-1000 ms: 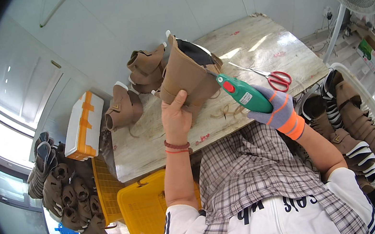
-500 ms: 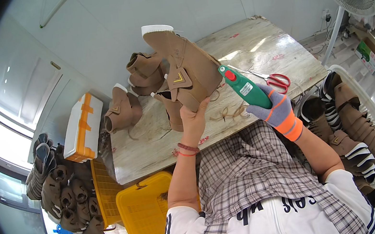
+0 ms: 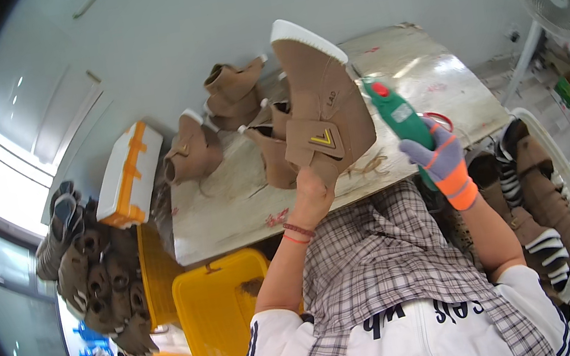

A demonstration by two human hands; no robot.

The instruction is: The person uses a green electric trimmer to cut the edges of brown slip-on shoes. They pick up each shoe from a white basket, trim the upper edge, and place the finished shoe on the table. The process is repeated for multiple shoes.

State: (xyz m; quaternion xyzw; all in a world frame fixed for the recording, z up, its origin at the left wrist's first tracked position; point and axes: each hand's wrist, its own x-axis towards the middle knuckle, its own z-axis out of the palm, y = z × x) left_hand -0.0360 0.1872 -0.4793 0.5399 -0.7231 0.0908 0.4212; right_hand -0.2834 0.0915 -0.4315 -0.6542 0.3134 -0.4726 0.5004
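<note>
Gripping boot [image 3: 323, 110] at its lower end, left hand [image 3: 313, 192] lifts it sole-up above bench [image 3: 230, 208]; gloved right hand [image 3: 441, 162] closes on green tool [image 3: 397, 113].
Boot side faces tool tip, likely for access to the upper. More boots [image 3: 232, 94] sit on bench; yellow crate [image 3: 224, 312] below.

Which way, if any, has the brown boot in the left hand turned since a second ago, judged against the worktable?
Yes. The brown boot has turned over: its white sole now points up and away over the worktable; earlier its open top faced that way. The left hand grips it from below.
</note>
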